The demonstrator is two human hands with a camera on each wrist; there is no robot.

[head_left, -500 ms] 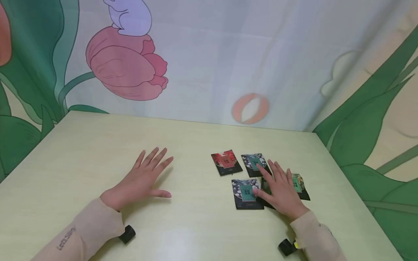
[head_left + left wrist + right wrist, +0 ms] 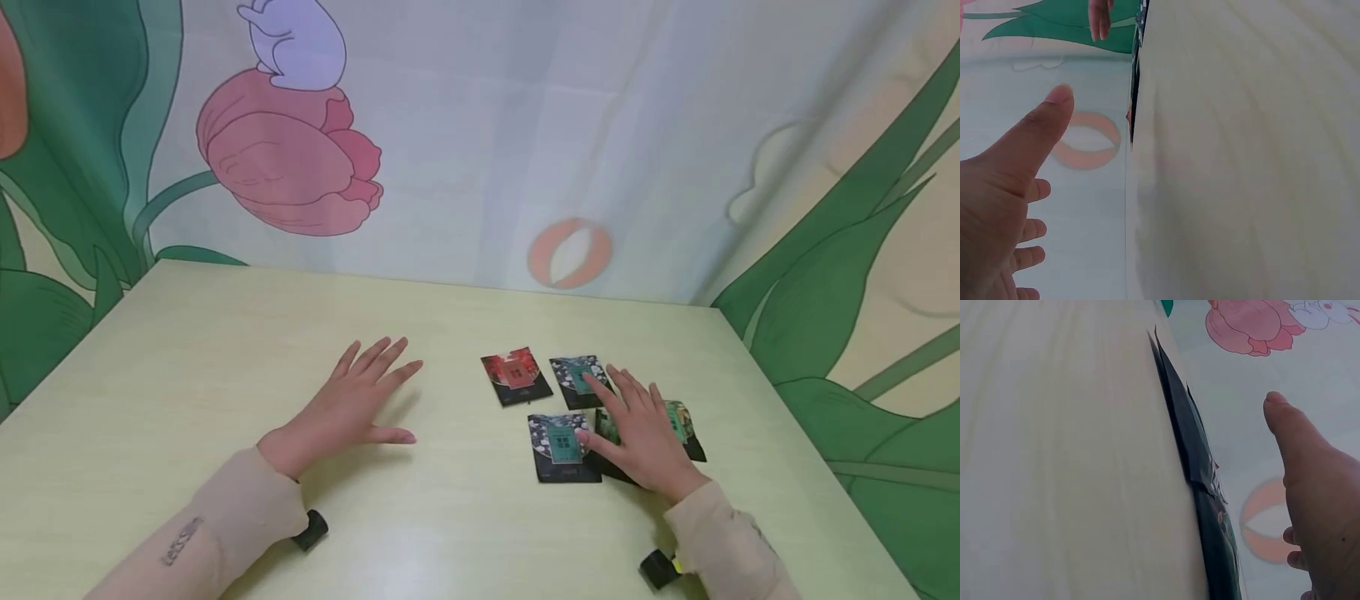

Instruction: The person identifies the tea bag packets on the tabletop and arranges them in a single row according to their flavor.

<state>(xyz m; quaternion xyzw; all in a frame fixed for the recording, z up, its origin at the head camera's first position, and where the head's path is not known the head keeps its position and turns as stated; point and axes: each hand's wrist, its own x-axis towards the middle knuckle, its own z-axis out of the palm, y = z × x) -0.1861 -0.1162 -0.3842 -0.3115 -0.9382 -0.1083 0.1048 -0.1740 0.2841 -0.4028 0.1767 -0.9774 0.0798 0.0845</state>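
Note:
My left hand hovers over the left-middle of the table, fingers spread and thumb out, holding nothing. My right hand hangs with spread fingers above several flat printed packets and holds nothing. A red-and-black packet lies at the back left of the group. Beside it is a flowered packet with a teal label, partly behind my right index finger in the head view. A second teal-labelled packet lies in front. Green-patterned packets show around my right hand, which hides much of them.
The packets rest on a pale wood-grain table. A printed curtain with a tulip and a rabbit hangs along its back edge, and leaf-patterned cloth lines the right side. Dark wrist devices sit below my sleeves.
My left hand has moved a little to the right. The right hand stays over the packets, and the head view has shifted slightly.

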